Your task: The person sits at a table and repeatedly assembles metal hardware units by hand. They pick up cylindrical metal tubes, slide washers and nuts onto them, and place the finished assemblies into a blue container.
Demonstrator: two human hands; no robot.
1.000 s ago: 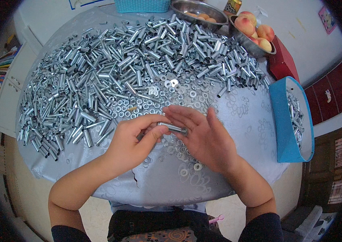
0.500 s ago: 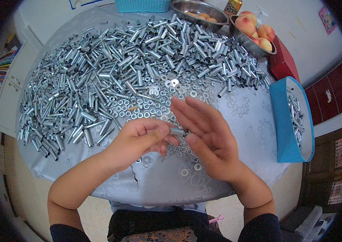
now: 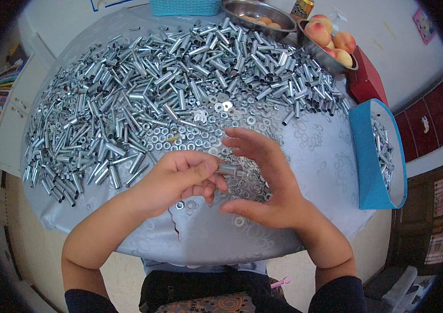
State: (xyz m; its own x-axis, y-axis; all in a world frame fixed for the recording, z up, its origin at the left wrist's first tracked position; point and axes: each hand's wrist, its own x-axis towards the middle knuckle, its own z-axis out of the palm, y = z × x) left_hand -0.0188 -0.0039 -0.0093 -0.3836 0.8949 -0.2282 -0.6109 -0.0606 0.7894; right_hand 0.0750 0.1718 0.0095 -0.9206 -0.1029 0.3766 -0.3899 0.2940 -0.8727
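Note:
My left hand (image 3: 185, 177) pinches a short metal sleeve (image 3: 227, 169) between thumb and fingers, with its free end pointing right. A small ring or nut seems to sit at that end, but blur hides the detail. Just right of it, my right hand (image 3: 268, 182) is open, thumb and fingers spread wide around the sleeve's end without gripping it. Beneath and between the hands lie loose washers (image 3: 242, 190) on the cloth. Beyond them are scattered hex nuts (image 3: 180, 141) and a large heap of shiny metal sleeves (image 3: 143, 83).
A blue fabric bin (image 3: 363, 156) holding metal parts stands at the table's right edge. Behind it are a red box (image 3: 365, 78), a steel bowl of peaches (image 3: 351, 68), a steel bowl of eggs (image 3: 234, 20), a can (image 3: 302, 9) and a turquoise basket (image 3: 185, 7).
My right hand has opened wider, its thumb dropping down and away from the sleeve's end. My left hand keeps its pinch on the sleeve in nearly the same place.

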